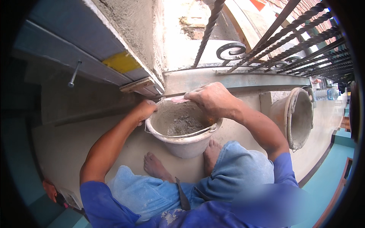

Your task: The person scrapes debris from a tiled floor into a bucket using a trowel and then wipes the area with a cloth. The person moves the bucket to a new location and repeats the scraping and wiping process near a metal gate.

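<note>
A pale, mortar-smeared bucket [185,148] stands upright on the floor between my bare feet. Grey, crumbly mortar [184,124] lies in its bottom, and its thin wire handle rests along the near rim. My left hand [145,110] is closed at the left side of the rim; its fingertips are partly hidden. At the far rim, my right hand [211,98] reaches across from the right, its fingers closed on a flat pinkish-white piece [178,99] lying along the rim. What that piece is, I cannot make out.
Close by on the right, a second dirty bucket [300,117] lies tipped on its side. Behind it are clear plastic bottles [327,94]. A black twisted-iron railing [292,36] rises above a ledge. On the left, a grey door frame [95,45] has a bolt [75,74] sticking out.
</note>
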Motion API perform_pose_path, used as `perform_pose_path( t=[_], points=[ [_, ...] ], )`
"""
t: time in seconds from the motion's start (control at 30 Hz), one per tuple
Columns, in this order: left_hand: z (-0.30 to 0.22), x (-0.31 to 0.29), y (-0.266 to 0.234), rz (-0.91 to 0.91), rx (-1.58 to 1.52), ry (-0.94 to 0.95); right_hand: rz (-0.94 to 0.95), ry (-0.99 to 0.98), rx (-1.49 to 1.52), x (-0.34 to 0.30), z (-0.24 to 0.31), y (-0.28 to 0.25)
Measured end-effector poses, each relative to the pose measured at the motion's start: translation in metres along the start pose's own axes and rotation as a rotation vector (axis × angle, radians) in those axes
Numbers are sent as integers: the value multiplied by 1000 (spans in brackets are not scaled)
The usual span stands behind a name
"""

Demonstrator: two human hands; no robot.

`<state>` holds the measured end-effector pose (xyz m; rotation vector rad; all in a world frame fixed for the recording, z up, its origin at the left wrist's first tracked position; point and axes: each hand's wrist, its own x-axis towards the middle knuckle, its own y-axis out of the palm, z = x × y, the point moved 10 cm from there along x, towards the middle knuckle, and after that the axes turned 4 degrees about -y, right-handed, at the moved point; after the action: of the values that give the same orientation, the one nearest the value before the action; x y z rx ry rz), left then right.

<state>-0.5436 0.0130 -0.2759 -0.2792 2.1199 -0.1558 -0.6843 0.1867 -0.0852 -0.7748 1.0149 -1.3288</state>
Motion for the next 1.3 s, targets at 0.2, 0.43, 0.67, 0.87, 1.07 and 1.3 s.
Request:
perform_pose_path(
  t=[0.2, 0.43, 0.67, 0.87, 1.07, 1.3],
  points=[
    [1, 5, 0, -21, 19, 21, -422, 344, 176, -30, -53, -52],
    [1, -2, -1, -23, 61, -25, -440, 463, 153, -31, -60, -49],
    [-8, -3, 0, -23, 59, -11, -291, 80, 366, 32, -20, -33],
    [-9, -11, 2, -15, 93, -55, -232, 220, 112, 36, -11, -9],
    [-10, -6, 2, -3, 95, 34, -178, 254, 213, 6, -29, -43],
    [-8, 4, 4, 6, 60, 48, -214, 358, -18, 21, -58, -47]
  ],
)
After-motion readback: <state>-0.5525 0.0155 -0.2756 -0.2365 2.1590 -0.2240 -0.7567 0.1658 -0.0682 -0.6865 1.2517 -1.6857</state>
